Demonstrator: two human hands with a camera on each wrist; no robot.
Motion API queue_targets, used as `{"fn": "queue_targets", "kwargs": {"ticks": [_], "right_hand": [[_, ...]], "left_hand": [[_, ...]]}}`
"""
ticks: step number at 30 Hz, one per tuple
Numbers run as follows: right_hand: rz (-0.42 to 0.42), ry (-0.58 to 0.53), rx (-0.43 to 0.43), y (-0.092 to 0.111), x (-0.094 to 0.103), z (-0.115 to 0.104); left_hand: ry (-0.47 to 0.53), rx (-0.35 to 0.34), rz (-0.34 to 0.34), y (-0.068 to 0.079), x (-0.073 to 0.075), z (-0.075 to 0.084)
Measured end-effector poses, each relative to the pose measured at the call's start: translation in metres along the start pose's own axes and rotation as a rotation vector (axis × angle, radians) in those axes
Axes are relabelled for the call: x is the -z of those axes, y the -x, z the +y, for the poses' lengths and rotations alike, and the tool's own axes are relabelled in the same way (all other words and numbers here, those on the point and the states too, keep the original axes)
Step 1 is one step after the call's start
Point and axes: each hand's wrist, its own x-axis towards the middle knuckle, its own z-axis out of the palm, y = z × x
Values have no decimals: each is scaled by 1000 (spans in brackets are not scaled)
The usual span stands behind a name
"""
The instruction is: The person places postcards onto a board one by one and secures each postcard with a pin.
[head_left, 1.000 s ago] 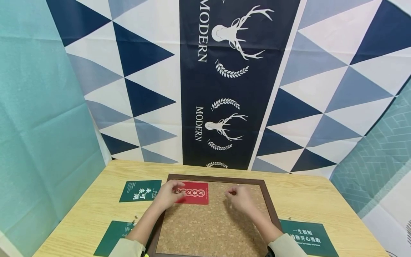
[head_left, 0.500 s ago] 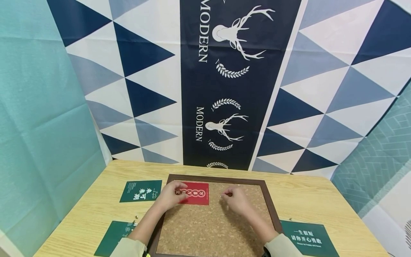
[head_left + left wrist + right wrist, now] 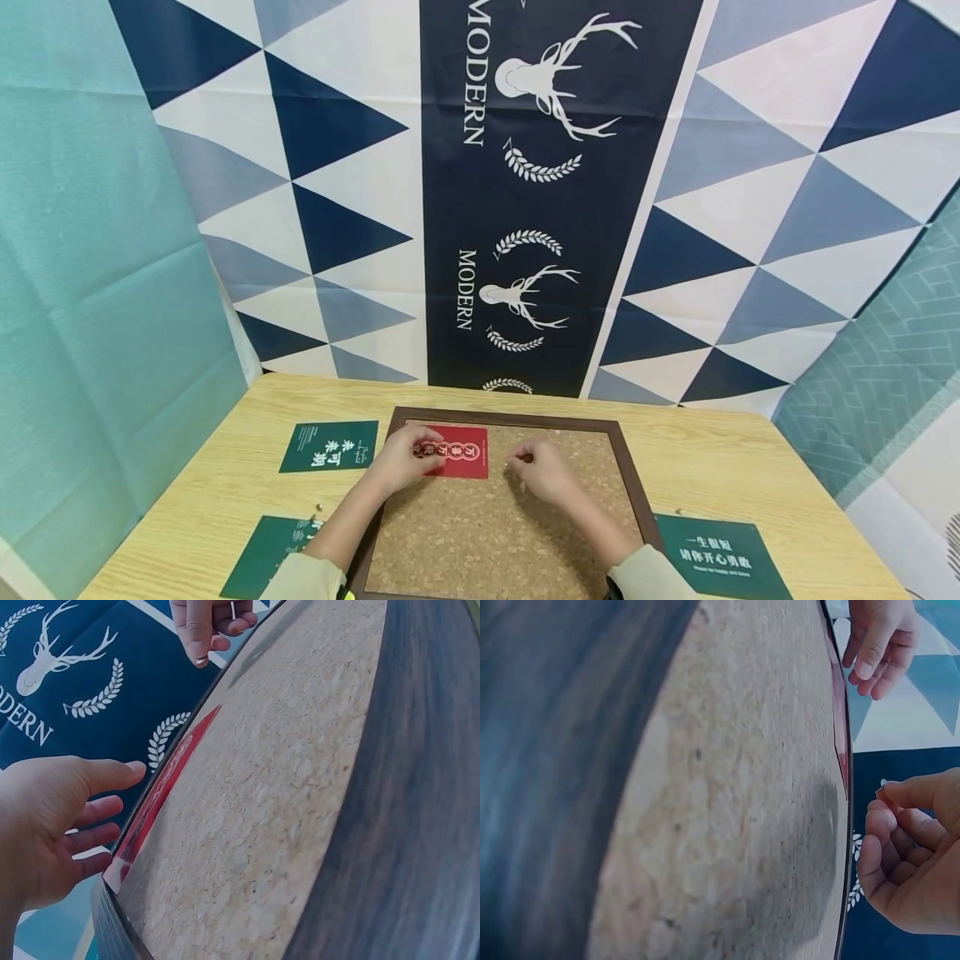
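Note:
A red card [image 3: 467, 454] with white lettering lies at the upper left of a cork board [image 3: 480, 533] in a dark wooden frame. My left hand [image 3: 399, 460] is over the card's left end, its fingers spread and relaxed; whether they touch it I cannot tell. To the right of the card, above the cork, my right hand [image 3: 546, 473] pinches a small shiny pin [image 3: 883, 783] between thumb and forefinger. In the left wrist view the card [image 3: 161, 795] lies flat, with my left hand's thumb and fingers apart beside it.
Green cards lie on the wooden table [image 3: 750, 467]: one at the far left [image 3: 330, 446], one at the near left [image 3: 262, 554], and one at the right [image 3: 723, 554]. Small metallic bits [image 3: 318, 507] lie near them. A patterned cloth [image 3: 525, 208] hangs behind the table.
My right hand has moved left toward the red card with the pin. My left hand has shifted slightly right over the card's left end.

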Motion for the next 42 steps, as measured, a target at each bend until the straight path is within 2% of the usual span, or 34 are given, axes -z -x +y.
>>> {"fn": "queue_targets", "kwargs": {"ticks": [9,17,27,33,37,42], "right_hand": [[-5,-2,4,0,-3,-1],[-39,-14,18,-1,-5,-1],[-57,-8,84,0,-6,0],[-66,-51,137,0,-7,-2],[-74,-75,113,-2,-10,-1],[-74,-52,102,-2,-13,-3]], "left_hand": [[-25,-64,-18,0,-2,1],[-49,-88,-29,-1,-4,3],[-81,-99,-44,-3,-6,0],[-88,-99,-53,-4,-7,-1],[-99,-114,-53,-5,-8,-2],[-108,-122,-57,-5,-7,-3]]}}
